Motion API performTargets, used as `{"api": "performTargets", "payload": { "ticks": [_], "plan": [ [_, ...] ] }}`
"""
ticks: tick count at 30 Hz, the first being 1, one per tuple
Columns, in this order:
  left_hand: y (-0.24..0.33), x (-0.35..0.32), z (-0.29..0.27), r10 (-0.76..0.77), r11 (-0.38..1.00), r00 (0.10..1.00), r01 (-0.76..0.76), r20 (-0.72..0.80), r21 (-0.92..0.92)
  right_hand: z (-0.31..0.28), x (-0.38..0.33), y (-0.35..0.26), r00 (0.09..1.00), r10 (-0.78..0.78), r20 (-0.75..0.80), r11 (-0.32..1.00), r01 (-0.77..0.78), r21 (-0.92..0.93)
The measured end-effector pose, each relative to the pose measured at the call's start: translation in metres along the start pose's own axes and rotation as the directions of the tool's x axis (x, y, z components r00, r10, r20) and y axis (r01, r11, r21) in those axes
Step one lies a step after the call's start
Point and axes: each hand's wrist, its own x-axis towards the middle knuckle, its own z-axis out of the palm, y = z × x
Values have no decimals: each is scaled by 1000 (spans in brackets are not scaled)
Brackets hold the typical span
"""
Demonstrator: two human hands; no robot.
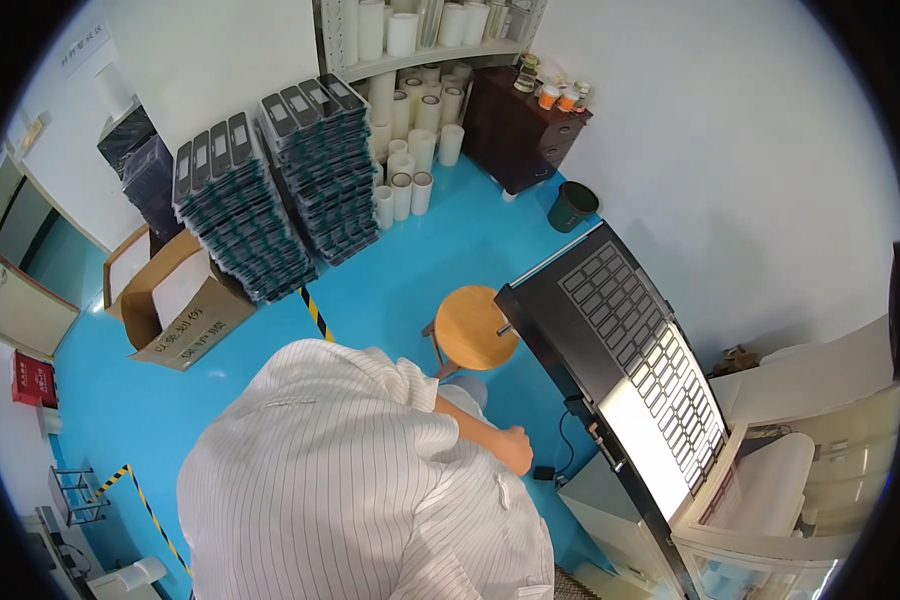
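Blue floor (410,270), black adapter (543,473) near fingers (516,453)

shirt (300,480): white, thin dark stripes | sleeve (410,385): striped | forearm (478,430): bare

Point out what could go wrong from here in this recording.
The bare hand appears near the corded black adapter and might snag it. The round wooden stool stands on open floor and could be tripped over. The tall pile beside the white rolls might topple if bumped.
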Motion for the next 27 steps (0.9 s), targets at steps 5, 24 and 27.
{"api": "performTargets", "payload": {
  "ticks": [5, 24, 27],
  "plan": [
    [0, 7, 14, -11, 1000, 1000, 11, 5, 11, -13, 4, -29, 904, 307, 297, 950, -274, -148],
    [4, 27, 22, 26, 998, 998, -29, -52, -57, -41, 8, -60, 939, 344, 9, 916, -334, -222],
    [6, 27, 17, 43, 999, 998, -44, -46, -16, -36, 5, -55, 925, 380, -9, 894, -369, -254]
  ]
}}
